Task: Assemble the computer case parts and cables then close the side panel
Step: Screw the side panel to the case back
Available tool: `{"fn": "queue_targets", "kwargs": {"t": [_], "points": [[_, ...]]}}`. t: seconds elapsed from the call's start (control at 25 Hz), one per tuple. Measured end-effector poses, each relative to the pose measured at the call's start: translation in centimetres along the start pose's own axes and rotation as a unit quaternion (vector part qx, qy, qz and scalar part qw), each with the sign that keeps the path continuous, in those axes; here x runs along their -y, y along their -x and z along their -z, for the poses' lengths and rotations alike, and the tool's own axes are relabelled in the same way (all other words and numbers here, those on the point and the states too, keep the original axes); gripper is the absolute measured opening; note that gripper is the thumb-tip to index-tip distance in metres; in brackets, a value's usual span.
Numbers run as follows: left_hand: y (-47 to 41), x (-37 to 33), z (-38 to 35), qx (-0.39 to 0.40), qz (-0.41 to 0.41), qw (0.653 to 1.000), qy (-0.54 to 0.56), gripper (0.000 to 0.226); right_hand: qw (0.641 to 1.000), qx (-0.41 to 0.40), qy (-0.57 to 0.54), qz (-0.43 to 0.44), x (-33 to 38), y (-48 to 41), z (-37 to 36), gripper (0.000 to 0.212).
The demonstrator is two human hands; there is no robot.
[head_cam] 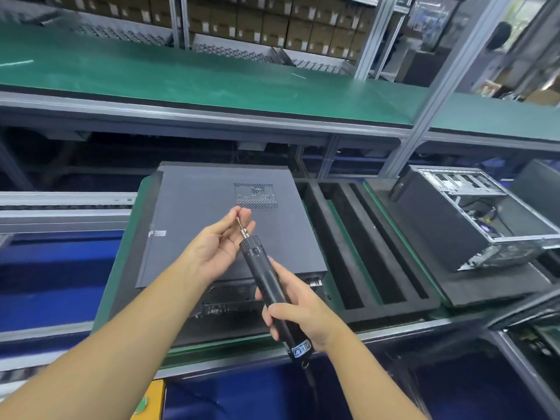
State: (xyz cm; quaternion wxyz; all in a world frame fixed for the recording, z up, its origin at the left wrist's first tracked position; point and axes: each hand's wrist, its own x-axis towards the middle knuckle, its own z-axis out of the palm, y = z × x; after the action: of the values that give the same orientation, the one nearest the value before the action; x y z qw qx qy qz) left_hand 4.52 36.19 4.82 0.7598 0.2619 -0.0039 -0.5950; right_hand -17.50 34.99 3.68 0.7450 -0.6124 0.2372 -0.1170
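Conveyor belt [212, 83]: green and matte, running flat across the back above the work line
Shelves [181, 19]: metal-framed, holding rows of brown cardboard boxes [272, 22] behind the belt
Computer case [212, 231]: dark grey sheet metal, lying flat on a green-edged board [121, 268] straight ahead, side panel on and facing up, showing a rectangular perforated vent patch near its far edge
Foam tray [394, 312]: black and soft-looking, sitting just right of the case, showing long parallel slots
Open case [439, 225]: tilting further right, holding a bare metal cage and black cables inside
Electric screwdriver [266, 283]: black cylinder with a ridged collar, angling up over the computer case
Right hand [303, 313]: wrapping fingers and thumb round the screwdriver's lower barrel
Left hand [218, 247]: turning palm up, fingertips and thumb closing together, pinching the bit
Bit [241, 227]: thin and silver, pointing away from the person
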Motion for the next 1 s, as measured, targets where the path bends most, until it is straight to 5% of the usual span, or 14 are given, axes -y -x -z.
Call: {"fn": "queue_targets", "kwargs": {"t": [0.28,0.56,0.72,1.0], "points": [[2.2,0.4,1.1,0.029,0.011,0.998,-0.057,0.013,1.0,-0.009,-0.005,-0.005,-1.1,1.5,-1.8,0.084],[2.6,0.7,0.5,-0.026,0.063,0.987,-0.145,0.008,0.989,-0.053,0.132,-0.029,-1.8,2.1,-0.4,0.092],[2.2,1.6,-0.5,-0.049,0.083,0.976,-0.194,0.006,0.991,-0.049,0.122,-0.017,-2.2,2.7,0.3,0.095],[1.4,4.4,-0.8,-0.049,0.005,0.859,-0.509,0.016,0.995,-0.081,0.06,-0.001,-6.0,5.9,1.6,0.086]]}}
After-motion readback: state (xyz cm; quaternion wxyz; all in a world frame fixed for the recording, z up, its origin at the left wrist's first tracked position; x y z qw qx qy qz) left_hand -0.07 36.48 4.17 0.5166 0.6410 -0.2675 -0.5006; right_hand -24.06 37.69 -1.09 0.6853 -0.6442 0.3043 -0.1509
